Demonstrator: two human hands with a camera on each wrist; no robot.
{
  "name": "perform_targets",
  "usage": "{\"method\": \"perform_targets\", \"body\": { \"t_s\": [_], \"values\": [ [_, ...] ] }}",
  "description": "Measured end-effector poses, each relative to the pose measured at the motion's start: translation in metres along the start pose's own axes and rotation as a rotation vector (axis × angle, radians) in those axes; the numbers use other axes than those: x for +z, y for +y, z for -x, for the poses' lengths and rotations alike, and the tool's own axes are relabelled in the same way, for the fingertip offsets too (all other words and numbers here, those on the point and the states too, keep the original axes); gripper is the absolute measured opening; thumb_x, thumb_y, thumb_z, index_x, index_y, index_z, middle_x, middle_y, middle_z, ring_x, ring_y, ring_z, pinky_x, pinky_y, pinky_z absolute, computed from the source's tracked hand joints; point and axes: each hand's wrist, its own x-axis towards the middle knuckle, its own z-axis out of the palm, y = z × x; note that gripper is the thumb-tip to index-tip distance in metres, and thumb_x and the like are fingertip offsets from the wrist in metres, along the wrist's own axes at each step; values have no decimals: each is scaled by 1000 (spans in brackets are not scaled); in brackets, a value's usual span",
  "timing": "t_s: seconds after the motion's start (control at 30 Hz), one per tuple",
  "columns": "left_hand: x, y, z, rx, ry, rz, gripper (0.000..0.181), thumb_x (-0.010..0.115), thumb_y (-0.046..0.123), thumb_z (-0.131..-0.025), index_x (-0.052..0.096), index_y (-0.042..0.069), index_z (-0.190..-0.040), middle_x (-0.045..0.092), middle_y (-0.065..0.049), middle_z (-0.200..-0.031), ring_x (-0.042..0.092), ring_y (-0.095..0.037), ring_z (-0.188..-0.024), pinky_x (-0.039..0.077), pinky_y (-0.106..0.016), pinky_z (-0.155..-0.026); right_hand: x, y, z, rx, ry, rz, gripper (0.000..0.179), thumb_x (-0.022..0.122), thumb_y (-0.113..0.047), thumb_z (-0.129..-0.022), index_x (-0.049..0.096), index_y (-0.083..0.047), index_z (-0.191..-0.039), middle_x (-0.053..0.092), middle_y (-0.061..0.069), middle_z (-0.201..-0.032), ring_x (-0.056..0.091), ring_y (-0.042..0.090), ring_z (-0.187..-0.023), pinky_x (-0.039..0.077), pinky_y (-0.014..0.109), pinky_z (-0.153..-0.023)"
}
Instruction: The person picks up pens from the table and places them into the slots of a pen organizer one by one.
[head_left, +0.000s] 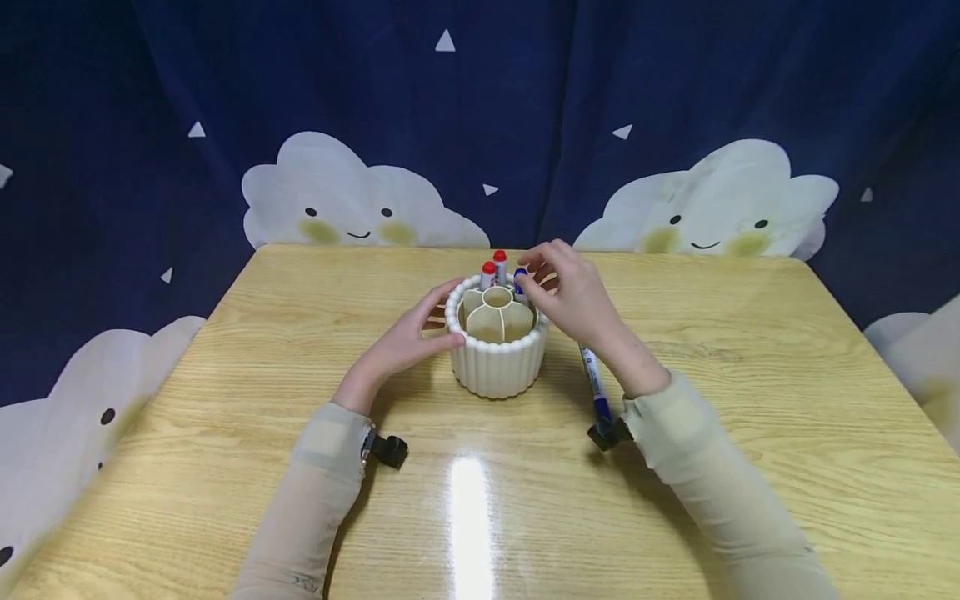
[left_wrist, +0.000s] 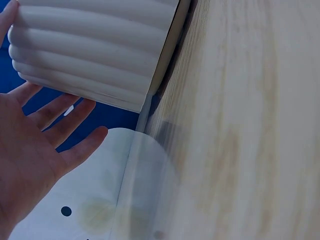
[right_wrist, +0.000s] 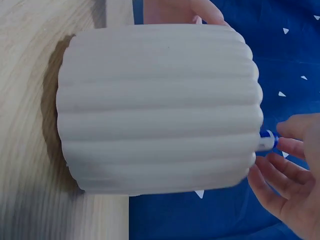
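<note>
A cream ribbed pen holder [head_left: 498, 367] with several compartments stands upright on the table. My left hand [head_left: 408, 337] rests against its left side, thumb at the front rim and fingers reaching behind; the left wrist view shows these fingers [left_wrist: 70, 125] mostly straight. Inside the holder, a blue-capped marker [head_left: 521, 287] stands at the right back. My right hand [head_left: 573, 292] is at its cap, fingertips touching or very close, fingers loosely bent and spread in the right wrist view. Two red-capped markers, one nearer [head_left: 488, 273] and one farther [head_left: 500, 265], stand in the back of the holder.
Another blue-capped marker [head_left: 592, 375] lies on the wooden table [head_left: 225, 417] beneath the right forearm, its far end hidden. Black wrist mounts [head_left: 390, 451] hang by both sleeves. A dark blue curtain [head_left: 525, 100] with clouds is behind the table.
</note>
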Motion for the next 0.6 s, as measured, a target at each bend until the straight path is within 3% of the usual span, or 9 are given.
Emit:
{"method": "perform_targets", "body": {
  "t_s": [0.3, 0.6],
  "values": [
    [0, -1, -1, 11, -6, -2, 75, 64, 20, -84, 21, 11, -145, 41, -19, -132, 43, -37, -116, 35, -50, -100, -11, 17, 9, 102, -26, 71, 19, 54, -14, -89, 60, -2, -102, 60, 11, -90, 59, 21, -80, 54, 34, -67],
    [0, -1, 0, -1, -4, -2, 75, 63, 16, -83, 21, 11, -145, 39, -19, -134, 43, -36, -117, 35, -51, -101, -13, 42, 27, 311, -314, 187, 32, 56, -17, -87, 56, -2, -115, 61, 16, -96, 59, 27, -83, 50, 38, -70]
  ]
}}
